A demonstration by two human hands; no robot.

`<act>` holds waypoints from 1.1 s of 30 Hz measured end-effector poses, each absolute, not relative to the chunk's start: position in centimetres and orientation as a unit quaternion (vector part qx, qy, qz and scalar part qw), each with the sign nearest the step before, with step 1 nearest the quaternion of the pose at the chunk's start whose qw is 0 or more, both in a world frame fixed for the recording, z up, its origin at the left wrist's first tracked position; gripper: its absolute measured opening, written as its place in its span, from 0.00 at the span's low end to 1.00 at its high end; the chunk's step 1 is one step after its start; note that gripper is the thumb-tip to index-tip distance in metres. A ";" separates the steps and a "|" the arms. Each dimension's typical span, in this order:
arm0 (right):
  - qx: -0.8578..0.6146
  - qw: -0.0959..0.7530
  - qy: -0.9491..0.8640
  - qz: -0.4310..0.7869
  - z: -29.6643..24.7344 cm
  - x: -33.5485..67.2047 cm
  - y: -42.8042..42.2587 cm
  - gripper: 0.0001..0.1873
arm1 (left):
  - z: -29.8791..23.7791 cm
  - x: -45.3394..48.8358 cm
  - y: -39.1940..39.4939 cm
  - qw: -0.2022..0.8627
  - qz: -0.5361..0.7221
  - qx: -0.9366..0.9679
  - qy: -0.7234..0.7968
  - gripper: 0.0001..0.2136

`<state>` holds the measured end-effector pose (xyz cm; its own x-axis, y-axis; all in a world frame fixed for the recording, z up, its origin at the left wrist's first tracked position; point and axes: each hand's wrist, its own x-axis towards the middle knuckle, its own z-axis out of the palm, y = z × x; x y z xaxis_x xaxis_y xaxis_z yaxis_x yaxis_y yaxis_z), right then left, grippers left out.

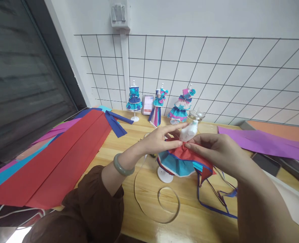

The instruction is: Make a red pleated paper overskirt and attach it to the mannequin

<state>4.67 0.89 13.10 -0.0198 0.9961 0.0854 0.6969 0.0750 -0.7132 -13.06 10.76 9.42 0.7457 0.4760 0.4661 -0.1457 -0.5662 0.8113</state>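
A small white dress form (pixel 190 131) leans to the right on its round white base (pixel 165 175). Around its waist is a doll skirt (pixel 181 165) with a gathered red layer over turquoise, edged in blue and white. My left hand (pixel 164 136) curves round the form's far side, its thumb pressing the skirt's red waist. From the other side, my right hand (pixel 215 146) pinches the gathered red waist between thumb and fingers, close to my left thumb. Part of the left fingers is hidden behind the form.
Long red sheets (pixel 71 158) lie left, with dark blue strips (pixel 116 123) beside them. Several dressed forms, including a blue one (pixel 134 98), line the wall near a phone (pixel 147 104). A pale ribbon (pixel 162 222) curls in front; blue cords (pixel 215 207) and purple sheets (pixel 263 140) lie right.
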 end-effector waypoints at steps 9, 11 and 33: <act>-0.635 0.292 -0.663 0.268 13.3 4.5 0.9 0.20 | 9.8 -13.4 10.5 0.420 0.336 0.836 0.107 0.28; -0.638 0.287 -0.666 0.260 13.2 4.6 0.9 0.20 | 10.0 -13.5 10.4 0.412 0.332 0.843 0.097 0.27; -0.616 0.286 -0.653 0.335 13.3 5.3 1.3 0.17 | 10.0 -13.5 10.5 0.311 0.363 0.872 0.104 0.23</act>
<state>5.31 1.30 13.25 -0.0783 0.9961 -0.0396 0.6131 0.0168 -0.7898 -13.51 10.51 9.96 0.7153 0.4069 0.5681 -0.0443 -0.7849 0.6180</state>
